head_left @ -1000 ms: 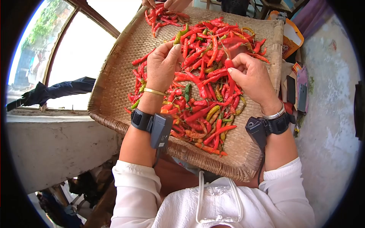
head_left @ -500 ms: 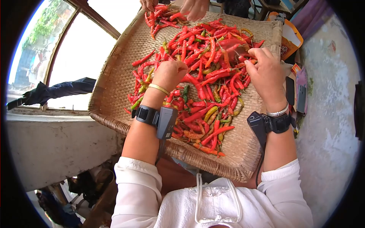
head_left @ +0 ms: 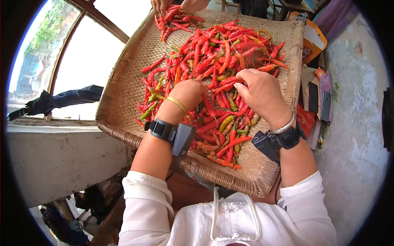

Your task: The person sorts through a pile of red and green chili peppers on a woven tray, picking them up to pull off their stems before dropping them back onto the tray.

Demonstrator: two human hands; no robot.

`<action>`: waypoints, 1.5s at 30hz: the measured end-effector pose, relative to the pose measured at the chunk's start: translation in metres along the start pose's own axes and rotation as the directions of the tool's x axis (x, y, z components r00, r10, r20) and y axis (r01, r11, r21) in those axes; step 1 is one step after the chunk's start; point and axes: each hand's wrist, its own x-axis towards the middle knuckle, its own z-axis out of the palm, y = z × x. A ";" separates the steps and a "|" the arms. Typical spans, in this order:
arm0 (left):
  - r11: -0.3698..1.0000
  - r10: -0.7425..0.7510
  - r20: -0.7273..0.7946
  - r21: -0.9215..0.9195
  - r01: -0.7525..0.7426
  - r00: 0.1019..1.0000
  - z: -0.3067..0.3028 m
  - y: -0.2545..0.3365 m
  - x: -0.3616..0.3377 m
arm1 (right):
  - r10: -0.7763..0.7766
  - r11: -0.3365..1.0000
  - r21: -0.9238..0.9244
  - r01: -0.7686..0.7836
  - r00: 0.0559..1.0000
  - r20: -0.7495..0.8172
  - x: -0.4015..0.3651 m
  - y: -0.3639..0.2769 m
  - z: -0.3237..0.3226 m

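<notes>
A heap of chili peppers, mostly red with some green and yellowish ones, lies on a woven basket tray. Over the heap's near half, my left hand is closed, its fingertips at the top of a red chili pepper that slants down from them. My right hand pinches a red chili pepper between thumb and forefinger, a little above the heap. The two hands are a short way apart. Part of the left fingers is hidden behind the back of the hand.
At the tray's far left corner, another person's hands are over a small pile of red chili peppers. A folded dark umbrella lies by the window on the left. Two phones and an orange-edged box are beside the tray's right edge.
My right hand has moved left and toward me, now with a red chili pepper in its pinch. My left hand has shifted slightly right and nearer. The other person's hand has lowered to the small pile.
</notes>
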 end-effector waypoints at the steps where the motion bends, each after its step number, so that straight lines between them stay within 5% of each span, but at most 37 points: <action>1: 0.996 0.015 0.010 -0.085 -0.014 1.000 -0.005 -0.001 -0.001 | -0.005 1.000 -0.007 0.005 1.000 -0.012 0.000 0.001 0.000; 5: 0.855 -0.070 -0.151 -0.519 -0.019 0.986 -0.030 -0.006 -0.012 | 0.014 1.000 0.012 -0.013 0.998 -0.056 0.001 0.001 -0.003; 6: 0.720 -0.196 -0.066 -0.687 0.098 0.978 -0.034 -0.009 -0.013 | 0.028 1.000 0.013 -0.027 0.998 -0.059 0.001 0.001 -0.004; 9: 0.687 -0.379 -0.006 -0.671 0.278 0.925 -0.051 -0.020 -0.016 | 0.017 1.000 0.010 -0.016 0.998 -0.054 0.000 0.002 -0.002; 11: 0.687 -0.414 -0.083 -0.681 0.252 0.906 -0.047 -0.026 -0.011 | 0.009 1.000 -0.003 -0.010 0.999 -0.035 0.000 0.000 -0.001; 13: 0.569 -0.547 -0.361 -0.822 0.019 0.755 -0.044 -0.022 -0.004 | 0.000 1.000 -0.016 0.000 1.000 -0.015 0.000 -0.001 0.001; 14: 0.479 -0.524 -0.419 -0.865 -0.151 0.741 -0.043 -0.024 -0.001 | -0.012 1.000 -0.008 0.012 1.000 -0.019 0.000 -0.001 0.002; 15: 0.479 -0.526 -0.420 -0.865 -0.150 0.740 -0.040 -0.025 0.001 | -0.023 1.000 0.000 0.023 0.999 -0.024 0.000 -0.001 0.004; 17: 0.581 -0.459 -0.460 -0.803 -0.134 0.760 -0.030 -0.031 0.005 | -0.034 0.999 0.002 0.034 0.999 -0.021 0.000 -0.001 0.006; 18: 0.737 -0.347 -0.432 -0.675 -0.043 0.832 -0.027 -0.033 0.005 | -0.042 0.999 0.003 0.043 0.999 -0.017 0.000 -0.001 0.006; 19: 0.912 -0.252 -0.336 -0.395 0.107 0.907 -0.027 -0.029 -0.002 | -0.044 0.999 0.003 0.044 0.999 -0.018 -0.001 -0.001 0.008; 20: 0.973 -0.156 -0.294 -0.208 0.096 0.943 -0.017 -0.031 -0.003 | -0.055 0.999 0.003 0.055 0.998 -0.007 -0.001 0.000 0.010; 21: 0.998 -0.069 -0.232 -0.014 0.067 0.970 -0.006 -0.035 -0.003 | -0.065 0.998 0.004 0.065 0.998 0.003 -0.001 -0.001 0.011; 24: 0.985 -0.139 -0.049 0.095 0.144 0.989 0.005 -0.029 -0.006 | -0.064 0.998 0.018 0.064 0.998 0.015 -0.001 -0.005 0.012; 28: 0.985 -0.120 -0.043 0.121 0.124 0.992 0.001 -0.038 -0.002 | -0.110 0.994 0.014 0.110 0.994 0.000 0.000 -0.005 0.012; 31: 0.983 -0.092 -0.225 -0.173 0.053 0.970 -0.020 -0.044 -0.007 | -0.079 0.997 0.009 0.079 0.997 -0.004 0.001 -0.001 0.011; 33: 0.860 -0.334 -0.091 -0.436 0.264 0.938 -0.042 -0.038 -0.013 | -0.079 0.997 -0.004 0.079 0.997 -0.017 0.001 0.000 0.010; 35: 0.754 -0.380 -0.119 -0.614 0.233 0.917 -0.044 -0.040 -0.010 | -0.081 0.997 0.000 0.081 0.997 -0.008 0.000 -0.001 0.010; 37: 0.540 -0.508 -0.462 -0.828 -0.149 0.727 -0.040 -0.039 -0.001 | -0.086 0.996 0.004 0.086 0.996 0.004 -0.001 -0.001 0.012; 39: 0.657 -0.429 -0.602 -0.720 -0.225 0.673 -0.036 -0.038 0.005 | -0.092 0.996 -0.004 0.092 0.996 0.022 -0.001 -0.002 0.013; 41: 0.850 -0.337 -0.642 -0.522 -0.071 0.689 -0.026 -0.037 0.004 | -0.095 0.995 0.006 0.095 0.995 0.014 0.000 -0.002 0.013; 43: 0.953 -0.163 -0.374 -0.299 0.047 0.913 -0.022 -0.036 0.000 | -0.088 0.996 0.019 0.088 0.996 0.013 0.000 -0.002 0.013; 45: 0.992 -0.126 -0.115 0.002 0.127 0.985 -0.005 -0.039 0.002 | -0.080 0.997 0.006 0.080 0.997 0.018 0.000 -0.002 0.012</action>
